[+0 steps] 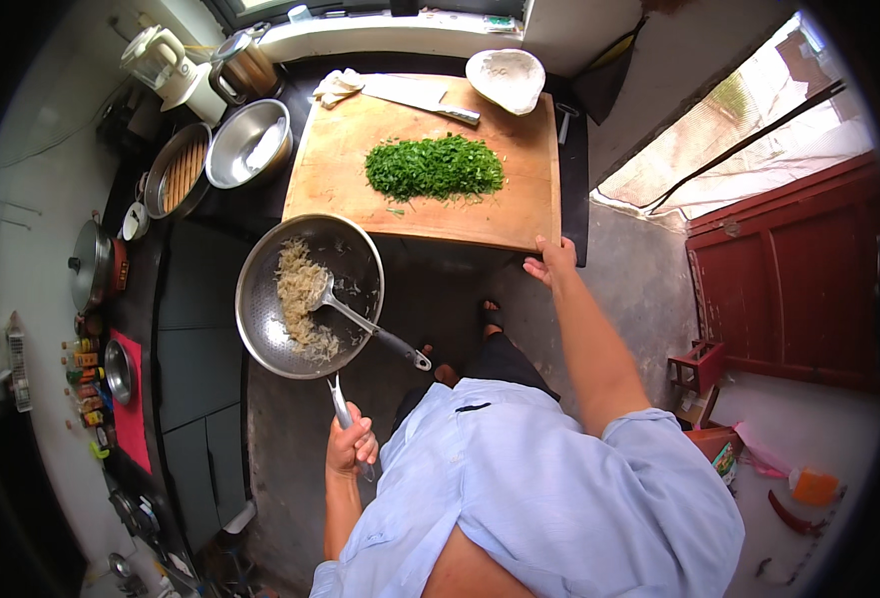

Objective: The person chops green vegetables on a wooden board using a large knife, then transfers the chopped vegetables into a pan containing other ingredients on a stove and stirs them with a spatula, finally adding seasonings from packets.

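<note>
My left hand [351, 442] grips the metal handle of a wok [260, 329], which is held level with the front left corner of a wooden cutting board [327, 187]. Pale, shredded cooked food [298, 284] lies in the wok. A metal spatula with a black handle [391, 341] rests in it, its handle jutting over the rim. At the board's front right corner, my right hand [553, 260] holds the edge. Chopped green herbs or chives [434, 168] form a heap on the board. Behind them lie a cleaver [417, 97] and a crumpled whitish cloth [336, 87].
A whitish bowl [505, 78] sits at the board's back right corner. To the left stand a steel bowl [230, 142], a steamer pan with slats [178, 176], a blender [174, 71] and a lidded pot [92, 265]. Dark cabinets [204, 359] line the left; a red door [784, 276] is right.
</note>
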Motion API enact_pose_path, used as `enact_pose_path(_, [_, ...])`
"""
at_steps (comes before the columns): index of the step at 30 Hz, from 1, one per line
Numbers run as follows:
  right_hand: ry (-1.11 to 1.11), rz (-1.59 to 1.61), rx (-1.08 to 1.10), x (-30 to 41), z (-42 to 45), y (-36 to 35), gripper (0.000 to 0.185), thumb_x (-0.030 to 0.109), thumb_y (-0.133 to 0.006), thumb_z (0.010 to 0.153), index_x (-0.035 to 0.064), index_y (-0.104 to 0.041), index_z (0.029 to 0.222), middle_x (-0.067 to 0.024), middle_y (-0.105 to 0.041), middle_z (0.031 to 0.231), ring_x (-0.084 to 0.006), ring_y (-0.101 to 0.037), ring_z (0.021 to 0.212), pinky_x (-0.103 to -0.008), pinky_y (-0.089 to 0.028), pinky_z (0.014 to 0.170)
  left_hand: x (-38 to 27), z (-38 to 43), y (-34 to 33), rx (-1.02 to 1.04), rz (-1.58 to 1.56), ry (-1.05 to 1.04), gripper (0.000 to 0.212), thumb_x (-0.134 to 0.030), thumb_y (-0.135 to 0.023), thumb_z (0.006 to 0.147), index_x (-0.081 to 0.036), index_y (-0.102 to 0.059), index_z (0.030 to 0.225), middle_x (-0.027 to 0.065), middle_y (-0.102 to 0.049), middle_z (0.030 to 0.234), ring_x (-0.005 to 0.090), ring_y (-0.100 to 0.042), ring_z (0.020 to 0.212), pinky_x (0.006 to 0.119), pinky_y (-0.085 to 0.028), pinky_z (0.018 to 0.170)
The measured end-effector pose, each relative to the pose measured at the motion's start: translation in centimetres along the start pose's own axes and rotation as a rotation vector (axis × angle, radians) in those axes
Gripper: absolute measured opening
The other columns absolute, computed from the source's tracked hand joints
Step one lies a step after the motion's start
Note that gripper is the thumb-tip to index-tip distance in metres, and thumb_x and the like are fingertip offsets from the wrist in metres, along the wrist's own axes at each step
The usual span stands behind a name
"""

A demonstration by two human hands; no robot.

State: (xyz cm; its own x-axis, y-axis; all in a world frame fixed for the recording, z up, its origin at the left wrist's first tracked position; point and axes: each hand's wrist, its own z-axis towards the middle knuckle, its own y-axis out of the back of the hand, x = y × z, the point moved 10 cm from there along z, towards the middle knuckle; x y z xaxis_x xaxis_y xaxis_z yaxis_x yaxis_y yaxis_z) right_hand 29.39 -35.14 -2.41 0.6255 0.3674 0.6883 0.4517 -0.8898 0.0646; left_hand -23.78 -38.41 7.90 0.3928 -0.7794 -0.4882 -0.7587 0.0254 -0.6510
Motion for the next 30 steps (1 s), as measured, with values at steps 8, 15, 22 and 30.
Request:
enact_pose_path(8, [-0.031,-0.083,-0.048,-0.4,-1.3,1.8,0.053,0.011,-0.065,0.093,0.0161,-0.035,0.137,-0.0162,-0.050,0.133,-0.0431,-0.061,0.103,-0.0612,-0.060,0.080,-0.2,-0.1,-3.0,0.030,-0.013,-0.046,0.018,-0.001,-0.059,0.097,-0.014,-0.047,0.094,-0.0034,-0.039,0.053,0.0094,-0.044,0.035,0.029,-0.045,0.034])
enact_pose_path(15, [0.515,-1.167,-0.040,6.8,-0.5,3.8,0.051,0.036,-0.075,0.086,0.0030,-0.063,0.124,-0.0196,-0.072,0.117,-0.0354,-0.073,0.090,-0.0465,-0.059,0.079,0.2,0.3,-5.6,0.028,-0.080,-0.132,0.016,-0.003,-0.059,0.098,-0.014,-0.048,0.096,-0.0034,-0.040,0.054,0.0089,-0.043,0.036,0.029,-0.046,0.035])
enact_pose_path(22, [1.334,-0.684,-0.048,29.4,-9.4,-0.9,0.024,0.025,-0.073,0.085,0.0014,-0.073,0.091,-0.0206,-0.072,0.086,-0.0373,-0.069,0.084,-0.0461,-0.056,0.080,1.5,1.6,-8.8,0.007,-0.117,-0.256,0.013,-0.006,-0.055,0.102,-0.015,-0.048,0.097,-0.0043,-0.037,0.054,0.0096,-0.042,0.037,0.030,-0.043,0.034])
enact_pose_path(30, [1.706,-0.155,-0.528,68.6,-18.8,4.8,0.032,0.036,-0.069,0.095,0.0043,-0.071,0.098,-0.0141,-0.072,0.086,-0.0325,-0.070,0.082,-0.0444,-0.056,0.075,2.8,1.9,-11.0,-0.132,-0.147,-0.297,0.009,-0.011,-0.052,0.106,-0.017,-0.052,0.100,-0.0032,-0.041,0.056,0.0099,-0.039,0.039,0.029,-0.038,0.038])
